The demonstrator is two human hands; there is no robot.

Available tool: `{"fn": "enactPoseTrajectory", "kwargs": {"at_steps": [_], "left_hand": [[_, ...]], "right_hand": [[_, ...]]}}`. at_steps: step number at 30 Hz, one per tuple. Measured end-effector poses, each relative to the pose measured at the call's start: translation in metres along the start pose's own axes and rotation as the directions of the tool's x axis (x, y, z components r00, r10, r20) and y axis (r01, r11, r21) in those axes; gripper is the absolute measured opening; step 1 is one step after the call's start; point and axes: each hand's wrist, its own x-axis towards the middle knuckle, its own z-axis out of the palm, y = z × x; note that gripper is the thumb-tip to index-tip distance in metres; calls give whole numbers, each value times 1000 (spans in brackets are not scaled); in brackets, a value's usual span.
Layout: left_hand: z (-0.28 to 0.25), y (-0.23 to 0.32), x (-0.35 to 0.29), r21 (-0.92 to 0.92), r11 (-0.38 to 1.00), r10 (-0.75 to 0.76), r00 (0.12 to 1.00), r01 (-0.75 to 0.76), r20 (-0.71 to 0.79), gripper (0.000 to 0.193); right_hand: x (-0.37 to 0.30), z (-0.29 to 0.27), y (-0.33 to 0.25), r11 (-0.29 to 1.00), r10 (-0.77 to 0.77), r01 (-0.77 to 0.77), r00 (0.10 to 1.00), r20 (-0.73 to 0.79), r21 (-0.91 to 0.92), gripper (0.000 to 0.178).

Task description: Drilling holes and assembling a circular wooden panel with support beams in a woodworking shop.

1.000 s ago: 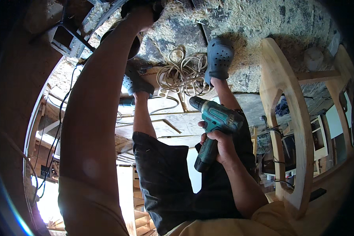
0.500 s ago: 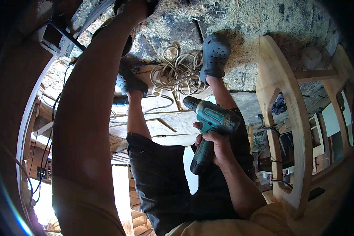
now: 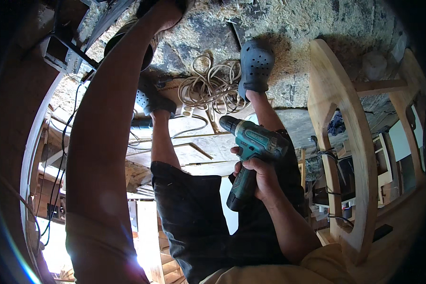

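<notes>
My right hand [image 3: 262,176] is wrapped round the handle of a teal and black cordless drill [image 3: 256,141]. I hold it above my lap, with its black chuck pointing up and to the left, apart from any surface. My left arm stretches far forward along the left side. At the top edge, my left hand [image 3: 169,15] shows only in part beside something dark. Its fingers are hidden, so whether it holds anything cannot be made out.
A beige cable [image 3: 208,87] lies coiled on the sawdust-strewn floor between my grey clogs [image 3: 257,64]. To the right stands a pale wooden frame [image 3: 360,142] with curved legs. A round container [image 3: 149,56] is partly behind my left arm. Dark cords [image 3: 61,165] hang at left.
My left forearm has shifted slightly, and more of the left hand shows at the top. The view has moved a little. The drill stays in my right hand in nearly the same pose.
</notes>
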Motion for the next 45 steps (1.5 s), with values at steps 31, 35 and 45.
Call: {"fn": "enactPoseTrajectory", "kwargs": {"at_steps": [31,35,45], "left_hand": [[-148,62,1,-642,-728,-679,386,-240,625,5],[-223,107,-17,-825,-547,-776,453,-139,439,30],[-265,134,-153,-855,-418,-828,258,307,498,11]], "right_hand": [[5,8,17,1000,-3,3,1000,-14,3,58],[7,-7,13,1000,-7,8,998,-56,24,59],[4,3,16,1000,-2,2,999,-45,-11,59]]}}
